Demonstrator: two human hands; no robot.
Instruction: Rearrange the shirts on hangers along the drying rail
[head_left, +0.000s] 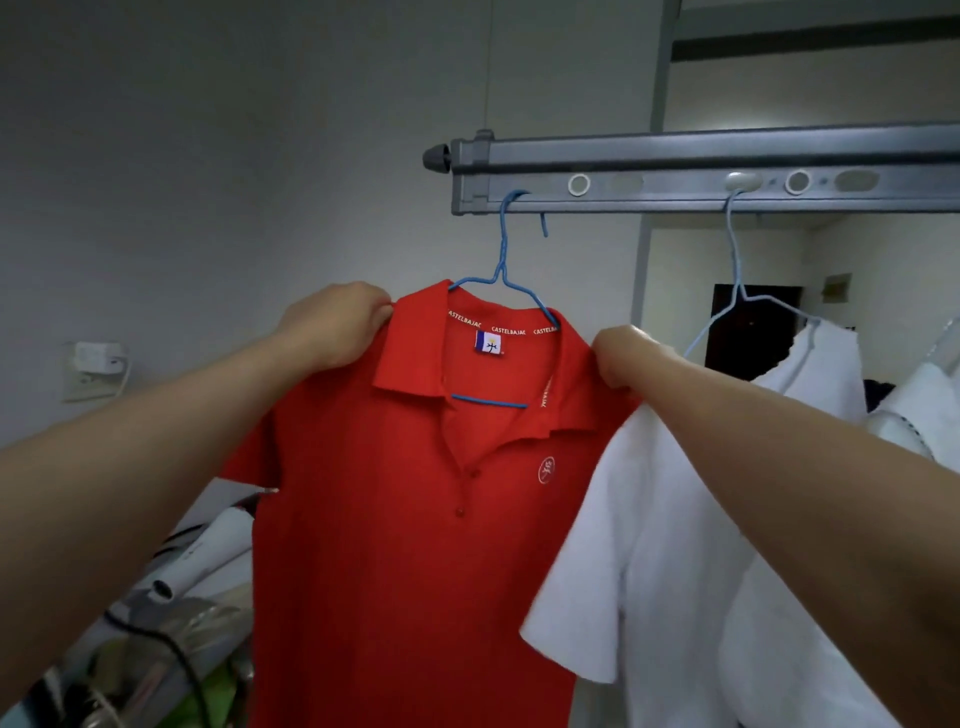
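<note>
From the head view, the left hand (332, 325) and right hand (621, 358) each pinched a shoulder of the red polo shirt (415, 519), apparently squaring it on its blue wire hanger (501, 260), hooked at the grey metal drying rail (727, 156)'s left end beside a white shirt (701, 571).

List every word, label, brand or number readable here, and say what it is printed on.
"CASTELBAJAC": repeated in white along the inner neck tape of the red polo shirt.
Neck label: blue, white and red flag with a small mark; no readable words.
Chest emblem: a white circular logo, too small to read.
Nothing legible on the rail or white shirt.
</note>
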